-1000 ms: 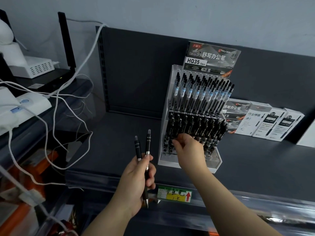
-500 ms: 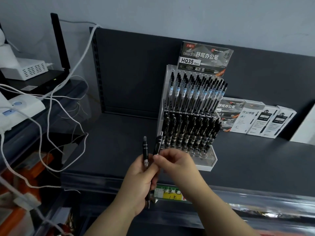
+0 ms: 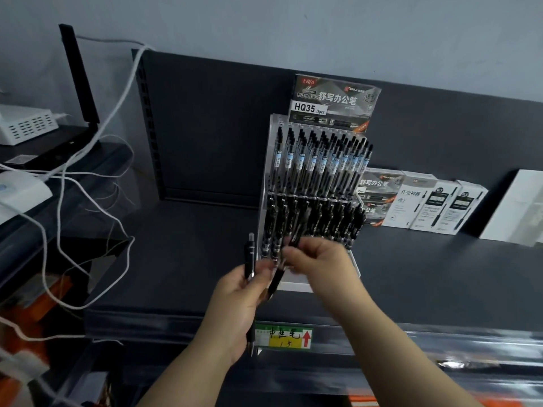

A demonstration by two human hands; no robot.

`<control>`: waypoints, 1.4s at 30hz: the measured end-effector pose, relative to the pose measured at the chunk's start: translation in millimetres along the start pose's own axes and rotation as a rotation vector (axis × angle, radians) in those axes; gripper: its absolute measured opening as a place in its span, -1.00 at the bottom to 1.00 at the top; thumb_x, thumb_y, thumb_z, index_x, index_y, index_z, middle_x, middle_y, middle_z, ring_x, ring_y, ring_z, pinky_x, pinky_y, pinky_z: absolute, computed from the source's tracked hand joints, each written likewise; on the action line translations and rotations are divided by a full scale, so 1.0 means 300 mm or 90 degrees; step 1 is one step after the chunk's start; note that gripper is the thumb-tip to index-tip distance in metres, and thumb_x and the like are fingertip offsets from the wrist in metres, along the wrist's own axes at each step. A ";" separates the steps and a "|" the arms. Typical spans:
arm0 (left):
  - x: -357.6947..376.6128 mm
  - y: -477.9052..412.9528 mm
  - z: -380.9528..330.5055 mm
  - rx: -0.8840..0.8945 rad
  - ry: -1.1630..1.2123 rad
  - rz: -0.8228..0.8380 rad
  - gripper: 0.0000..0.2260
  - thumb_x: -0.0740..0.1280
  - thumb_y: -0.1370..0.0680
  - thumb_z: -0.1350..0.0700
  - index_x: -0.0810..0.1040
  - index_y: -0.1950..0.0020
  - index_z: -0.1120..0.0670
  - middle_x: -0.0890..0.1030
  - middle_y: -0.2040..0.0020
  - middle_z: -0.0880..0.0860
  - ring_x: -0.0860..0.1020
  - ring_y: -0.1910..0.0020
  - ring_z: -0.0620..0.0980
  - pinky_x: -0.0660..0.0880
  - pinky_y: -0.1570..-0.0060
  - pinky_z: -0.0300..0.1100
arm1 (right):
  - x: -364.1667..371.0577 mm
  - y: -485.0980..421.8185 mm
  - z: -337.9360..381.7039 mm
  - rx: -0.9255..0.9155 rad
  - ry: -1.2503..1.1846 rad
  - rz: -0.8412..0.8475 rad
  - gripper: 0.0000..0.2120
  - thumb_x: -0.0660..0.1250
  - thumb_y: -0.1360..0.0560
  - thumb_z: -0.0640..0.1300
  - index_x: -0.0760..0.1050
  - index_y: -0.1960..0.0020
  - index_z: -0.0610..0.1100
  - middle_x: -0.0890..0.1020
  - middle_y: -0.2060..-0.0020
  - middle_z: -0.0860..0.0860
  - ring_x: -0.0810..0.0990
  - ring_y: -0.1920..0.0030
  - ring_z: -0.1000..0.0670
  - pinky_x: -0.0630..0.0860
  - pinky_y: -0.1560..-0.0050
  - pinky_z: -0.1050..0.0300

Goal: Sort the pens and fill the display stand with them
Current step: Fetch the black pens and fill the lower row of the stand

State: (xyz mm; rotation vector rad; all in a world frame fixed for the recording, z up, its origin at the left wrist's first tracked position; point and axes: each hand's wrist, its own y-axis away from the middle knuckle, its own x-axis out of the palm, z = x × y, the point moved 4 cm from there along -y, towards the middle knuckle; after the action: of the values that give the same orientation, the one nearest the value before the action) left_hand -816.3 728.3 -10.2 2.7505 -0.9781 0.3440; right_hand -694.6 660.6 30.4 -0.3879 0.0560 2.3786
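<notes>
Blurred, in front of the clear acrylic display stand [image 3: 298, 284]: right grip [image 3: 318, 261] and the slim black pen [image 3: 276, 282] pinched in it. Hidden behind both grips: most of the stand's lower front row. Swallowed inside left grip [image 3: 235, 306]: the middle of a second black pen [image 3: 249, 257]. Cut off by the edge, far right of the stand: a white box [image 3: 517, 207]. Too small to read: print on the racked pens' labels.

A pale blue-grey wall [image 3: 323, 30] rises behind a dark shelf [image 3: 176, 259] with an upright back panel [image 3: 211, 127].

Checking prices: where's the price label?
Head view, low centre: the price label sits on the shelf's front edge beside the left hand, below the display stand.
</notes>
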 end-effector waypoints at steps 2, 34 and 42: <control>-0.022 -0.020 -0.006 0.014 0.005 -0.042 -0.85 0.26 -0.56 0.17 0.62 -0.05 0.09 0.62 0.14 0.01 0.57 0.11 -0.06 0.49 0.04 -0.16 | -0.047 -0.031 0.034 -0.045 0.062 -0.094 -0.88 0.38 -0.47 -0.09 0.53 0.00 -0.04 0.65 0.22 0.01 0.59 0.25 0.10 0.53 0.22 0.22; -0.079 -0.048 -0.013 0.068 0.013 -0.078 -0.87 0.36 -0.51 0.11 0.61 -0.03 0.07 0.67 0.09 0.03 0.60 0.04 -0.02 0.50 -0.04 -0.13 | 0.028 -0.123 -0.046 -0.080 0.424 -0.113 -0.82 0.22 -0.57 -0.07 0.44 0.06 -0.20 0.46 0.41 0.04 0.43 0.41 0.05 0.28 0.50 0.26; -0.086 -0.040 -0.025 0.074 0.010 -0.063 -0.89 0.34 -0.52 0.18 0.64 0.05 0.03 0.68 0.23 -0.04 0.60 0.18 -0.09 0.54 0.10 -0.19 | 0.001 -0.017 -0.008 -0.100 0.289 -0.142 -0.84 0.36 -0.49 -0.05 0.41 0.01 -0.01 0.52 0.24 0.16 0.48 0.24 0.22 0.38 0.34 0.45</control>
State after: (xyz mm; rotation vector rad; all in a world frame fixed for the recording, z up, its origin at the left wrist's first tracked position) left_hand -829.2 754.6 -11.7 2.8821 -0.8402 0.4188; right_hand -690.7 664.2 28.4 -0.9526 0.0333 2.0413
